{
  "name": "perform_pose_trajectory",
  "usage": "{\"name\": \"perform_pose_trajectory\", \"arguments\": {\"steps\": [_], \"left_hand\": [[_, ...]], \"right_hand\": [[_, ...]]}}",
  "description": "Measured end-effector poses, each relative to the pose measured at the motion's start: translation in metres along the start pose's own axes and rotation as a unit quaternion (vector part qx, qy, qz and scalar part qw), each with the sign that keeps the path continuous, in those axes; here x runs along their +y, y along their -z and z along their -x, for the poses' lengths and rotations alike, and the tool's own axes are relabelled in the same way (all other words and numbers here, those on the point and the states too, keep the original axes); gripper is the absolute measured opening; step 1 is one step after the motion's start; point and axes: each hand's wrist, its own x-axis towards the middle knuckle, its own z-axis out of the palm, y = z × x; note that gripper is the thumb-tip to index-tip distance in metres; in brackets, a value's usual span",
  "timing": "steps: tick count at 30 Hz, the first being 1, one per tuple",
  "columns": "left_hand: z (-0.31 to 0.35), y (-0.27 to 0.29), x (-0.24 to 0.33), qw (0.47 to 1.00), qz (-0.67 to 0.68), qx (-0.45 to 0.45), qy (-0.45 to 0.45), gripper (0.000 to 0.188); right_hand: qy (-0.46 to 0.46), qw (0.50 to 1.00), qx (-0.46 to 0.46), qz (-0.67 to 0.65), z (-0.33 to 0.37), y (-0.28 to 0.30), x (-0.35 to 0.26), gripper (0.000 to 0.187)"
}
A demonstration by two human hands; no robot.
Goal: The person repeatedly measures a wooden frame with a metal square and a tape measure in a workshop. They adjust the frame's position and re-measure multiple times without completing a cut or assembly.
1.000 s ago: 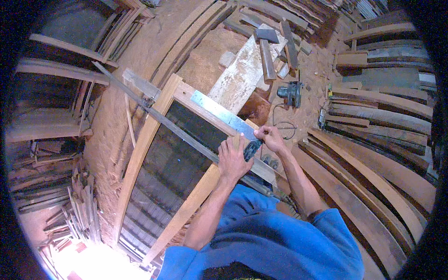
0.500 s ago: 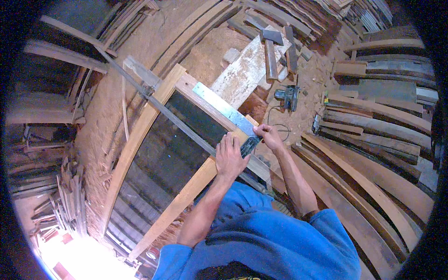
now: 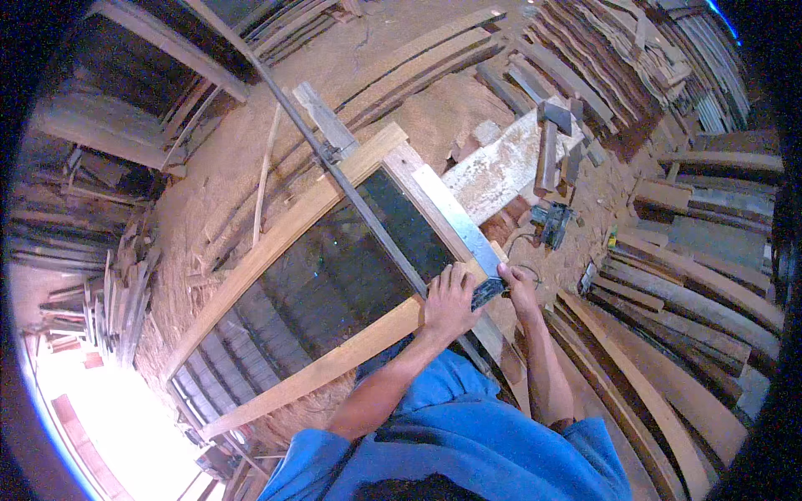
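A long wooden frame [image 3: 334, 349] lies before me, with a dark striped surface showing through its opening. Along its right end rail rests a try square, its shiny metal blade [image 3: 455, 213] on the wood and its dark stock [image 3: 487, 291] at the near corner. My left hand [image 3: 451, 305] is closed over that corner, its fingers on the wood and its thumb by the stock. Between thumb and fingers, my right hand [image 3: 520, 288] pinches the square near where blade and stock meet. A long metal bar clamp [image 3: 372, 217] crosses the frame, just left of my left hand.
Beyond the frame, a hammer [image 3: 551, 125] lies on a whitish board [image 3: 497, 171]. A corded power tool [image 3: 551, 224] sits on the dusty ground. Long timber planks [image 3: 635, 367] are stacked at the right, and more wood [image 3: 125, 292] leans at the left.
The whole view has turned, so the frame and both hands appear farther right and lower. Both hands stay at the same corner, with the square still along the end rail.
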Motion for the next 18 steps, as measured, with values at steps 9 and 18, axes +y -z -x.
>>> {"name": "perform_pose_trajectory", "arguments": {"steps": [9, 18], "left_hand": [[-0.001, 0.003, -0.003, 0.999, 0.003, -0.045, 0.016, 0.072], [-0.002, -0.003, -0.007, 0.996, 0.089, -0.001, -0.022, 0.066]], "right_hand": [[0.008, 0.996, 0.032, -0.088, 0.000, -0.015, 0.021, 0.042], [0.101, 0.970, 0.075, -0.208, 0.015, -0.010, -0.023, 0.024]]}}
